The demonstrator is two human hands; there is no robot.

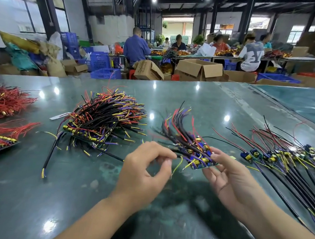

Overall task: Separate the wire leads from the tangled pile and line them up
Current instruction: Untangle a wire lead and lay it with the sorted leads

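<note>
We hold a small bundle of wire leads point(187, 142) above the green counter point(203, 100), its board end low between our hands and its black, red and purple wires fanning up and away. Our right hand point(230, 177) grips the board end, thumb on top and fingers point(208, 173) curled beneath it. Our left hand point(144, 166) pinches a dark wire between thumb and forefinger at the bundle's left edge. The tangled pile point(104, 117) lies on the counter to the left, well apart. To the right, the separated leads point(288, 162) lie side by side in a row. Red wire bundles point(1, 101) sit at the far left edge.
</note>
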